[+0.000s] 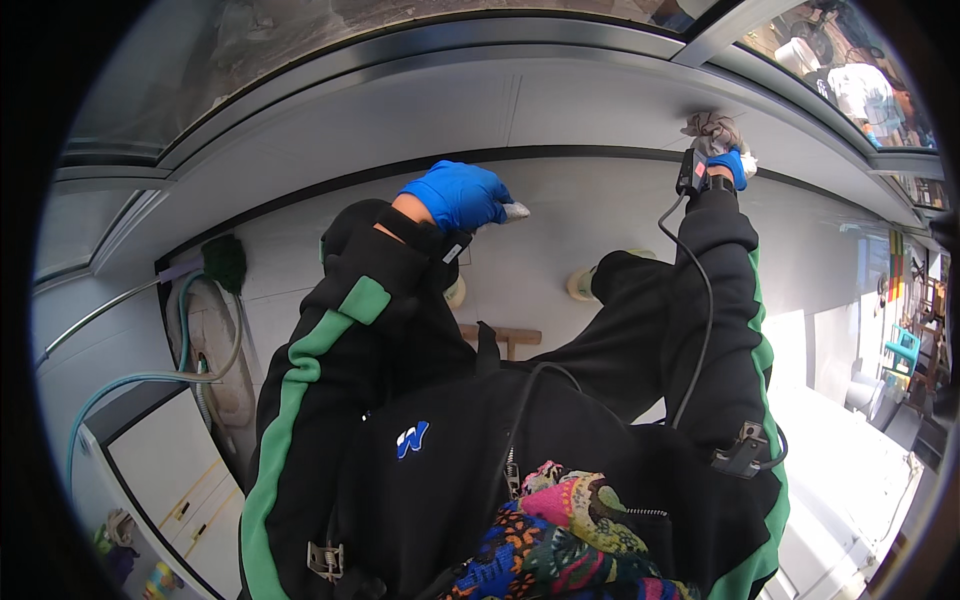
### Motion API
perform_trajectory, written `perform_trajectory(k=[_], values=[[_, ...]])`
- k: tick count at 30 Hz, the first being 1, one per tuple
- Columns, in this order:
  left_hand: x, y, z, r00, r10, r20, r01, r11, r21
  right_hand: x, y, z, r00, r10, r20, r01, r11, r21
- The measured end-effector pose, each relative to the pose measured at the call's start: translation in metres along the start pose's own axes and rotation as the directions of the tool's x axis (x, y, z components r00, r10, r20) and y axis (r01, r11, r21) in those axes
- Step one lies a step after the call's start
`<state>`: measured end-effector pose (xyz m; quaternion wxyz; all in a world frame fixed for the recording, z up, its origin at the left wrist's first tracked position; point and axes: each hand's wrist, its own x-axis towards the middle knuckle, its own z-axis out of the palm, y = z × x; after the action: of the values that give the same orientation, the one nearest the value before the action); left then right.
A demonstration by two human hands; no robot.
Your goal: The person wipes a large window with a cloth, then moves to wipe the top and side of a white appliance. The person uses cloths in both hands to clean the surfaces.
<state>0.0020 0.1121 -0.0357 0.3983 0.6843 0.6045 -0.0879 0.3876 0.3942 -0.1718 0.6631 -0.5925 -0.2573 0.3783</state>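
My right hand [735,166], in a blue glove, presses a crumpled beige-grey cloth [714,133] against the low pale wall panel [600,97] below the window frame. A small black device [691,172] with a cable is strapped at that wrist. My left hand [457,193], also blue-gloved, is curled in front of my knee, above the grey tiled floor [540,255]. A greyish-white piece of something [516,212] sticks out from its fingers; most of it is hidden, so its kind is unclear.
Leftward stand a dark green bristled brush [224,264] on a metal pole, a pale floor basin [225,352], a bluish hose [124,382] and a white cabinet [161,442]. A wooden bar [517,335] shows between my legs. Metal-framed glass [450,34] runs above the wall; a turquoise chair [903,349] stands far right.
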Motion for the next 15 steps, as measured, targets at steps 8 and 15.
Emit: perform_trajectory(k=[8, 15], values=[[0.01, -0.015, 0.01, 0.995, 0.092, 0.047, -0.093, 0.995, 0.025, -0.095, 0.07, 0.08, 0.693, 0.491, 0.528, -0.599, 0.8, 0.042], [0.027, -0.025, 0.037, 0.972, 0.164, 0.168, -0.187, 0.974, 0.131, -0.248, 0.014, 0.119, 0.519, 0.304, 0.799, -0.373, 0.921, -0.109]])
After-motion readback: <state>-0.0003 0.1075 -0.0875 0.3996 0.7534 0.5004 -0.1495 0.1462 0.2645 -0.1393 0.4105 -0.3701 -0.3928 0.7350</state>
